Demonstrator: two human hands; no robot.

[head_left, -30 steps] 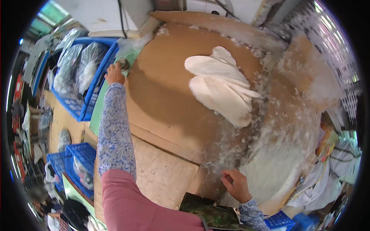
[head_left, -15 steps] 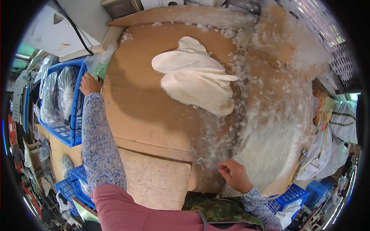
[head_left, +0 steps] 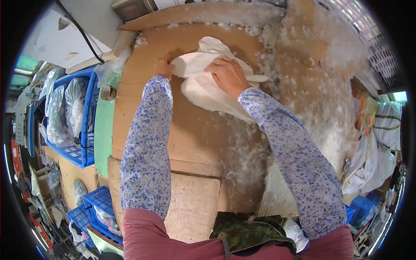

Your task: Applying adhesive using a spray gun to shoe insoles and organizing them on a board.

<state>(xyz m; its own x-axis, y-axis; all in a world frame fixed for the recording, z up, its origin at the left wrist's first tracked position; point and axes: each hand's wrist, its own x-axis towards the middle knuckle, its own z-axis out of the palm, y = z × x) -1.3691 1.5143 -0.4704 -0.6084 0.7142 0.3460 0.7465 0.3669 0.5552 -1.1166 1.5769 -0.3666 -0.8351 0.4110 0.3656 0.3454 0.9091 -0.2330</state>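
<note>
Several long, rounded white cloth pieces [head_left: 206,93] lie in an overlapping pile on a cardboard-covered work surface [head_left: 182,149]. At the pile's left end, my left hand [head_left: 164,68] is closed at the tip of an upper piece, its fingertips partly hidden. My right hand [head_left: 229,74] lies over the middle of the pile, fingers bent onto the cloth, which creases beneath them. Loose white fluff [head_left: 242,158] is scattered right of the pile. Both forearms reach forward in flower-print sleeves.
At left, a blue crate [head_left: 89,143] holds clear plastic bags [head_left: 58,112]. Beside it, a round brown container [head_left: 108,92] stands on a green strip [head_left: 102,138]. Thick fluff [head_left: 316,117] covers the right side. More blue baskets [head_left: 102,201] sit lower left. Cardboard [head_left: 208,15] rises at the back.
My left hand has moved from the blue crate's edge to the pile's left end. My right hand has gone from the near edge up onto the pile. The upper cloth has shifted and creased.
</note>
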